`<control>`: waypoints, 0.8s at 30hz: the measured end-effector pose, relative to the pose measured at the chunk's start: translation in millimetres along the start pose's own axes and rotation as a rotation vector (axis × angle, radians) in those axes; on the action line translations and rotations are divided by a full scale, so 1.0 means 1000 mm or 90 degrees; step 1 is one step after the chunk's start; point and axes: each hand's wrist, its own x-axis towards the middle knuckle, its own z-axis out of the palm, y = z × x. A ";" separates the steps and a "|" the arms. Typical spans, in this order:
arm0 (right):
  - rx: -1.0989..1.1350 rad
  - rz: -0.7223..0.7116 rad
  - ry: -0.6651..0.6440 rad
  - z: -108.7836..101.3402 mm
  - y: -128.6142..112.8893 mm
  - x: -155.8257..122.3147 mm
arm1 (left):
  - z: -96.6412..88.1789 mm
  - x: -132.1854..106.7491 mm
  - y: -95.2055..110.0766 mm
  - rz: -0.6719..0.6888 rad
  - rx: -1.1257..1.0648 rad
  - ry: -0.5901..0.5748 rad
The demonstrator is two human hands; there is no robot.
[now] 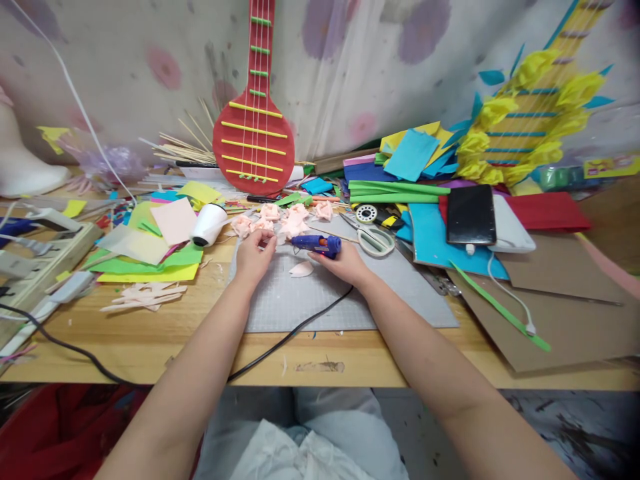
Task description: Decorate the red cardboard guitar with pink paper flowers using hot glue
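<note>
My right hand [344, 263] is closed round a blue glue gun [317, 244], whose nozzle points left toward my other hand. Its black cord [295, 329] trails back over the grey cutting mat [350, 293] and off the table's front edge. My left hand [254, 255] is pinched on a small pale pink piece that I cannot make out clearly. A pink petal [301, 269] lies on the mat between my hands. Several pink foam flowers [285, 219] sit just beyond my fingers.
Scissors [373, 239] and a tape roll [366, 213] lie right of the flowers. A black phone [470, 215] rests on blue foam sheets. A white cup [209, 225], coloured paper [150, 263] and pink strips [143, 297] lie left. A red foam instrument [254, 133] leans behind.
</note>
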 end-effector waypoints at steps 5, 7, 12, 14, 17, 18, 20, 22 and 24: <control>0.002 0.001 0.005 0.001 0.002 0.000 | 0.000 -0.001 0.001 0.007 0.012 -0.008; 0.010 -0.001 0.009 0.001 0.003 0.000 | -0.001 -0.001 0.002 0.007 0.010 -0.010; 0.018 -0.003 0.021 0.001 0.003 0.000 | -0.001 -0.002 0.004 0.006 0.012 -0.008; 0.018 -0.001 0.022 0.001 0.003 0.000 | -0.001 -0.002 0.004 0.006 0.013 -0.009; 0.018 0.004 0.027 0.001 0.002 0.000 | -0.001 -0.002 0.004 0.004 0.016 -0.014; 0.016 0.004 0.029 0.001 0.002 0.000 | -0.001 -0.002 0.004 0.004 0.016 -0.016; 0.011 0.003 0.035 0.001 0.003 0.000 | 0.000 -0.002 0.004 0.004 0.016 -0.016; 0.006 0.004 0.039 0.002 0.003 0.000 | 0.000 -0.003 0.004 0.007 0.019 -0.014; 0.003 0.006 0.042 0.002 0.003 0.001 | 0.000 -0.003 0.004 0.011 0.025 -0.015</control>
